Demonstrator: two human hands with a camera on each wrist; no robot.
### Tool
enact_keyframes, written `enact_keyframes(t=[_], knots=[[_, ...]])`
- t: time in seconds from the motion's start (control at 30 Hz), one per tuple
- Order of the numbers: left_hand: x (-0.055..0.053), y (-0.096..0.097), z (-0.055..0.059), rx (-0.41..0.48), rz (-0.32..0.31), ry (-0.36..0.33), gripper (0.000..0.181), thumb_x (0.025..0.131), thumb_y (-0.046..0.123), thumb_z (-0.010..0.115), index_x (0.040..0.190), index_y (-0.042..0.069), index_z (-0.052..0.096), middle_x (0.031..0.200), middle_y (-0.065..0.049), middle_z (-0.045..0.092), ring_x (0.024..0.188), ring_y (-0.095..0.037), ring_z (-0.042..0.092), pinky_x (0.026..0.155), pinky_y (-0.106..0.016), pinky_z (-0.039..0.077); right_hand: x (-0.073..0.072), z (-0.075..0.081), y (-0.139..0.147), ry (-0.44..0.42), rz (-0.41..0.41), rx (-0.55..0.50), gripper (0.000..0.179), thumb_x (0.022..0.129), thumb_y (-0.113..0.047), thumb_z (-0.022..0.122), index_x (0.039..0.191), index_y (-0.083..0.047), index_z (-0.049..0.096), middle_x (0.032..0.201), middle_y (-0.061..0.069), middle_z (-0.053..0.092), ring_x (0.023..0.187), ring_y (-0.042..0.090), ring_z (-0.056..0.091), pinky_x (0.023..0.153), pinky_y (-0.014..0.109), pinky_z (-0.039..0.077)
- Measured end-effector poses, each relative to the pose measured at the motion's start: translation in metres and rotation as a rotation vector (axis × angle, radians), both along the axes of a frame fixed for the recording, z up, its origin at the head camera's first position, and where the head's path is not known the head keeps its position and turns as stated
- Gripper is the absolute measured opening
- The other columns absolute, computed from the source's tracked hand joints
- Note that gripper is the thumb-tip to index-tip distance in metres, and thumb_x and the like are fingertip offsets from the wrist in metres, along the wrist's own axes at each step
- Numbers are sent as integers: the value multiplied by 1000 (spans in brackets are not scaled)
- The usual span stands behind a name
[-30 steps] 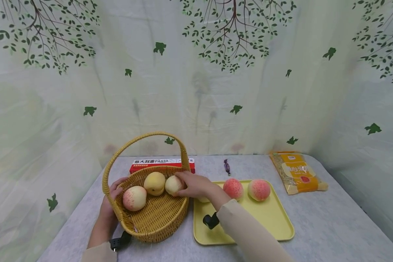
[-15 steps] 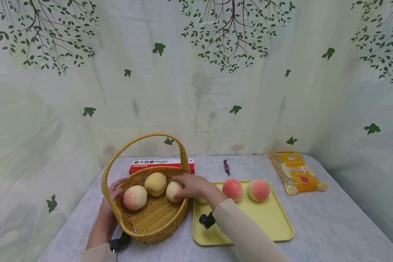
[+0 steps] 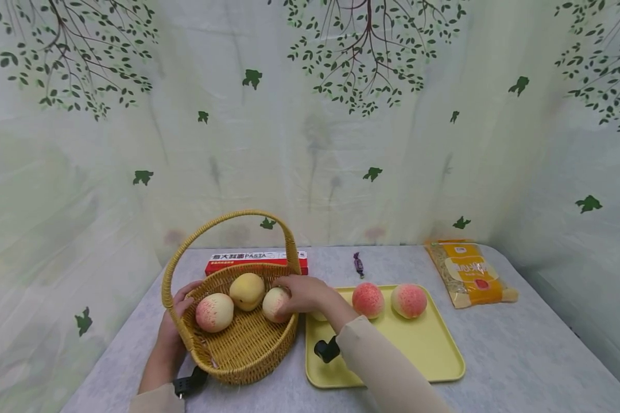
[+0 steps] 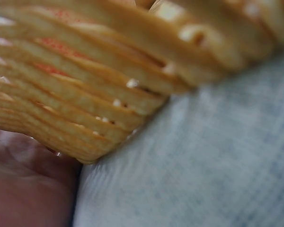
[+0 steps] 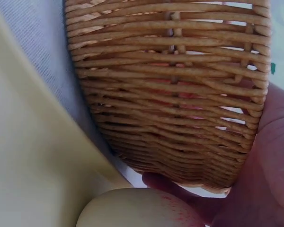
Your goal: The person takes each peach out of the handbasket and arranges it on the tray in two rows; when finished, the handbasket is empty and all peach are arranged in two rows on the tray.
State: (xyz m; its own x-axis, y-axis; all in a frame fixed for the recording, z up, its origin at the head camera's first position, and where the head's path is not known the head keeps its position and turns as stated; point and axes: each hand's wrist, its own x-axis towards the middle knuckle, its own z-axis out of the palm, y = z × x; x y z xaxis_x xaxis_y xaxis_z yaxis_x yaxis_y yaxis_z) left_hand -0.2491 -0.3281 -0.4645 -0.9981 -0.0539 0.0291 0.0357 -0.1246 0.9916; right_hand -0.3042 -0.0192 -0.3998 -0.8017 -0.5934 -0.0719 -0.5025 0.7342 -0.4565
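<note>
Three peaches lie in a wicker basket (image 3: 237, 350) with a tall arched handle: a pink-and-cream peach (image 3: 214, 312) at the left, a yellow peach (image 3: 247, 291) at the back, and a pale peach (image 3: 275, 304) by the right wall. My right hand (image 3: 306, 295) reaches over the right rim and holds the pale peach between thumb and fingers; its fingertips are partly hidden. In the right wrist view, one finger lies outside the basket wall. My left hand (image 3: 173, 321) holds the basket's left side, fingers at the rim; its palm (image 4: 28, 175) lies against the weave.
A yellow tray (image 3: 392, 355) right of the basket bears two red peaches (image 3: 368, 300) and a paler peach (image 5: 137, 210), mostly hidden behind my right wrist. Behind are a red pasta box (image 3: 222, 265), a purple wrapped candy (image 3: 359, 265) and an orange bag of grain (image 3: 471, 274).
The pale peach has settled slightly lower against the basket's right wall, with my right hand moving along with it. My left hand and the basket stay put.
</note>
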Motion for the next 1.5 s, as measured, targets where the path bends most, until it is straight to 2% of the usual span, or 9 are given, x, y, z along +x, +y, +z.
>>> enact_keyframes(t=[0.4,0.83,1.0,1.13,1.33,1.5], knots=[[0,-1,2,-16,9,-29,45,107,33,40,150,20,35,130,13,53,114,4,56,92,-13,46,3,-3,4,52,-20,-88,69,77,-47,81,139,-28,55,130,-7,63,108,12,61,94,35,49],[2,0,3,-3,-13,24,44,108,30,39,149,17,36,127,13,58,113,4,58,92,-15,47,10,-8,9,129,-38,-183,68,77,-47,80,138,-27,56,129,-7,63,107,12,60,90,35,50],[3,0,3,-11,-3,8,43,108,30,39,149,16,36,127,14,58,112,4,57,92,-14,47,11,-11,8,158,-48,-199,70,76,-50,79,137,-28,55,128,-7,62,106,11,60,89,35,50],[3,1,5,-4,1,2,44,107,29,40,149,16,35,127,13,57,112,3,57,92,-15,47,14,-10,9,161,-61,-225,70,76,-51,80,137,-30,55,129,-7,62,107,13,61,90,36,50],[1,0,2,4,-6,6,44,108,30,40,149,16,36,127,13,57,112,3,58,92,-15,47,21,-7,13,139,-99,-331,71,77,-49,80,139,-29,53,137,-4,59,118,16,59,98,40,49],[0,-2,0,9,-1,-9,43,107,31,40,149,18,36,127,13,56,113,3,57,92,-14,47,27,-5,16,137,-123,-393,72,77,-49,80,140,-28,51,140,-3,57,121,18,58,99,42,49]])
